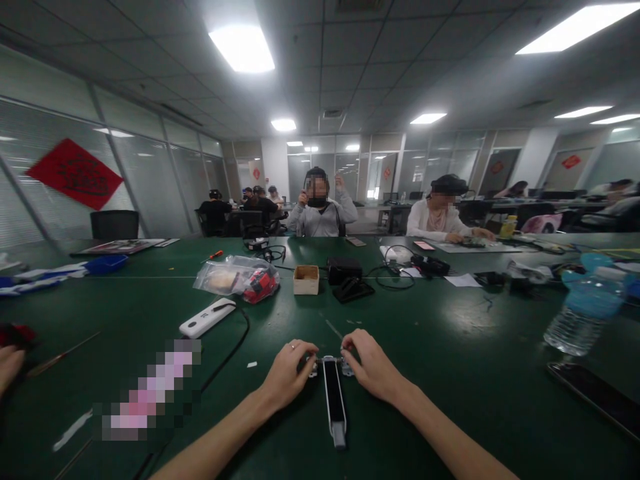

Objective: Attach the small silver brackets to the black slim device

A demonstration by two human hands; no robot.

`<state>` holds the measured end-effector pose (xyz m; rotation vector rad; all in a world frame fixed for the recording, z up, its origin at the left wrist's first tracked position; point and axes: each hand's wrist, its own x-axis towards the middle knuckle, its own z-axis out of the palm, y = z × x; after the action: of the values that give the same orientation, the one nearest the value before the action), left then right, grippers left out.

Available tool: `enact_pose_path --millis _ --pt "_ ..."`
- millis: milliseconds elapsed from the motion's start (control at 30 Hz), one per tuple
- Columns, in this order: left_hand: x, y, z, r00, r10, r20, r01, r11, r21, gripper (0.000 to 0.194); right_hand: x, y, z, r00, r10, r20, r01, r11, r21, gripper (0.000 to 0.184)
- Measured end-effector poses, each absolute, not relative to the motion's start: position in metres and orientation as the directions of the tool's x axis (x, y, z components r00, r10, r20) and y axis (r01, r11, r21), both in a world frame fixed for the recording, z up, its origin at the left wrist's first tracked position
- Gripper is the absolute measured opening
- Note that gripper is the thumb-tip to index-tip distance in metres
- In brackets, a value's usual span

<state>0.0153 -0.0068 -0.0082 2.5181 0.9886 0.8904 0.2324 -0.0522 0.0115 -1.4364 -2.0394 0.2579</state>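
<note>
Suspended tile ceiling [350, 60] fitted with recessed rectangular light panels [241, 48]. The left side is a glazed partition [150, 180] with slatted blinds and a red diamond-shaped banner [75, 173] fixed to it. A black office chair [115, 225] stands before the partition, beyond the long green bench [450, 373].

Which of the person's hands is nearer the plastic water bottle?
Right. The right hand is nearer, down and left of the plastic water bottle in view; the left hand lies farther left.

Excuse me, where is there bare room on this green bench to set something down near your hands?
Green bench shows between your right hand and the water bottle, and between your left hand and the wooden box. It is crowded at the black-and-silver strip between your hands, and around the white power bank and its black cable.
</note>
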Motion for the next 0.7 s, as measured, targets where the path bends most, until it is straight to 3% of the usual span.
enact_pose_path --millis 233,700 --pt "0.023 -0.026 0.006 0.586 0.716 0.381 0.429 -0.672 0.604 0.021 0.204 -0.066 0.012 -0.352 0.811 0.467 0.705 0.558 -0.438 0.007" --pt "0.022 -0.019 0.009 0.580 0.743 0.334 0.450 -0.634 0.629 0.016 0.206 -0.060 0.007 -0.301 0.817 0.492 0.781 0.507 -0.365 0.003"
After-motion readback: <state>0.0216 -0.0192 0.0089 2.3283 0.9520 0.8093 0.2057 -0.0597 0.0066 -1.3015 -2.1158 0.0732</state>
